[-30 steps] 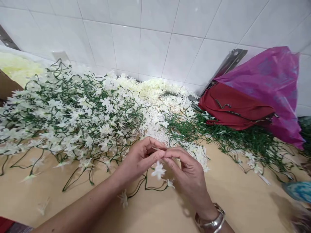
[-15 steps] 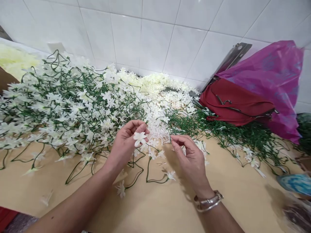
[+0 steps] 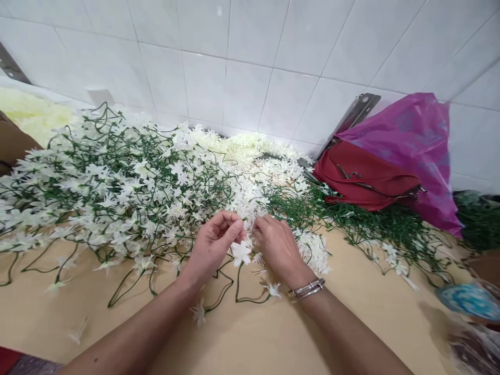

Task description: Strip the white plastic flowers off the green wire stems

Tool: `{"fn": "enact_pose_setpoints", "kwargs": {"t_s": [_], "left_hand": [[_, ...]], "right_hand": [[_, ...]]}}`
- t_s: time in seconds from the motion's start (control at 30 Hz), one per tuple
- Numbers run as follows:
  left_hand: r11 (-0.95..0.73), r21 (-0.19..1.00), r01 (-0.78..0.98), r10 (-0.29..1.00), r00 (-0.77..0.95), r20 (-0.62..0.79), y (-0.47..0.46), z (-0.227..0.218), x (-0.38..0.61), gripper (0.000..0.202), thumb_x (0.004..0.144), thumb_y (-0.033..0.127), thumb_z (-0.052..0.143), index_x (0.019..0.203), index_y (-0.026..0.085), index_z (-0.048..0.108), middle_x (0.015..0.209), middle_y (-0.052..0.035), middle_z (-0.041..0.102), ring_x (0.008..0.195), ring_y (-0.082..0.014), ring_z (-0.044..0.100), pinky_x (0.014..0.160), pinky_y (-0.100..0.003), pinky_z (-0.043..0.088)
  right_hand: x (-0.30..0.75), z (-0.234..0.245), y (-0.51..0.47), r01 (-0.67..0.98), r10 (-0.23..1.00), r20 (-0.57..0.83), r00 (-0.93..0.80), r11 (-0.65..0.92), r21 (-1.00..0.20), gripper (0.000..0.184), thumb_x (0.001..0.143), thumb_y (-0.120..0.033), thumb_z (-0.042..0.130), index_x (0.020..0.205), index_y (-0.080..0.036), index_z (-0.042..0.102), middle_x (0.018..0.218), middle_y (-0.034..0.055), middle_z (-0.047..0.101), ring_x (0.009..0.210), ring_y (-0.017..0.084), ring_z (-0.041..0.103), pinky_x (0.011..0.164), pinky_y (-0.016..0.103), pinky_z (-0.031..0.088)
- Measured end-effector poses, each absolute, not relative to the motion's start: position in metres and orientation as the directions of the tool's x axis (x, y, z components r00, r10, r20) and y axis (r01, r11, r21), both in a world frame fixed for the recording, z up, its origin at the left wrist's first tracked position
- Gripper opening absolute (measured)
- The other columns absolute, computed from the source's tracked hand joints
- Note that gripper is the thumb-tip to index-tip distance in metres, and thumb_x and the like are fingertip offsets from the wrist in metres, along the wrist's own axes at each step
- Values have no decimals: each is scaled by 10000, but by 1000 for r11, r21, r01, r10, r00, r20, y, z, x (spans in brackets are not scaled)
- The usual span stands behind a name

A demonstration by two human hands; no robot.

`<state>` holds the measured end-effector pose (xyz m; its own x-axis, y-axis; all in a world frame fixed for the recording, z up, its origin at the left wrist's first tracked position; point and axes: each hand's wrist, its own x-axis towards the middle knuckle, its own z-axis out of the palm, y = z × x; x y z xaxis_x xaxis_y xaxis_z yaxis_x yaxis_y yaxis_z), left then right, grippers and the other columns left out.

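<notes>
My left hand point(image 3: 213, 242) is closed in a pinch, with a white artificial flower point(image 3: 241, 252) hanging just under its thumb and fingertips. Close beside it, my right hand point(image 3: 278, 245), a silver bangle on its wrist, reaches down into a heap of thin white stamen pieces point(image 3: 250, 200). Its fingers are curled together, and what lies between the tips is hidden. Below the hands, a bent green stem with a white tip point(image 3: 253, 300) lies on the tan tabletop point(image 3: 269, 333). Left of them spreads a big tangled pile of white flowers on green stems point(image 3: 128, 182).
Green stems point(image 3: 363, 229) lie in a heap to the right, under a red bag point(image 3: 367, 174) and a purple plastic bag point(image 3: 417, 130). Cream-coloured blossoms point(image 3: 242, 143) are piled along the tiled wall point(image 3: 250, 88). A blue-and-white item point(image 3: 469, 301) sits at the right edge.
My right hand has moved left and forward to the white stamen heap, beside my left hand. The left hand has turned and shifted slightly right, the flower now below its fingers. The view has tilted up.
</notes>
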<state>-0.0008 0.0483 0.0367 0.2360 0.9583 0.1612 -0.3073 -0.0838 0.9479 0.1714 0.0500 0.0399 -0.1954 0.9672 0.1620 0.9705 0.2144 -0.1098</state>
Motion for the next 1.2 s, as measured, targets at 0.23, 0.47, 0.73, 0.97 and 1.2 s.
{"fn": "enact_pose_setpoints", "kwargs": {"t_s": [0.23, 0.47, 0.73, 0.97, 1.2], "left_hand": [[-87, 956, -279, 958, 242, 157, 46, 37, 0, 247, 959, 392, 688, 876, 168, 630, 784, -2, 690, 686, -93, 632, 677, -202, 516], [15, 965, -261, 933, 351, 81, 44, 32, 5, 250, 944, 399, 704, 1032, 166, 691, 835, -41, 765, 669, -116, 679, 650, -221, 538], [34, 985, -172, 921, 389, 36, 43, 33, 7, 305, 900, 455, 737, 901, 153, 697, 766, -41, 714, 699, -142, 664, 691, -256, 559], [27, 976, -217, 939, 340, 50, 45, 32, 2, 235, 953, 398, 689, 919, 168, 662, 753, 0, 647, 664, -93, 594, 653, -193, 497], [187, 946, -264, 922, 379, -77, 52, 29, -5, 289, 887, 414, 754, 908, 208, 551, 589, 102, 369, 447, -48, 250, 429, -174, 188]], "right_hand": [[202, 47, 31, 854, 974, 223, 37, 85, -514, 150, 902, -193, 683, 768, -204, 618, 756, 0, 664, 684, 168, 565, 680, 305, 366], [207, 28, 24, 304, 962, 187, 198, 122, -945, 175, 851, -367, 737, 888, -196, 735, 759, 13, 691, 700, 164, 599, 657, 291, 469], [201, 36, 15, 290, 951, 299, 73, 267, -919, 117, 899, -280, 708, 968, -255, 799, 948, 40, 717, 870, 183, 650, 751, 309, 504], [203, 35, 13, 202, 972, 198, 123, 171, -964, 144, 909, -329, 718, 1009, -226, 727, 826, 10, 693, 758, 164, 636, 729, 301, 504], [198, 28, 13, 335, 966, 234, 109, 186, -924, 85, 928, -287, 662, 910, -213, 698, 892, 26, 703, 842, 179, 631, 760, 300, 487]]}}
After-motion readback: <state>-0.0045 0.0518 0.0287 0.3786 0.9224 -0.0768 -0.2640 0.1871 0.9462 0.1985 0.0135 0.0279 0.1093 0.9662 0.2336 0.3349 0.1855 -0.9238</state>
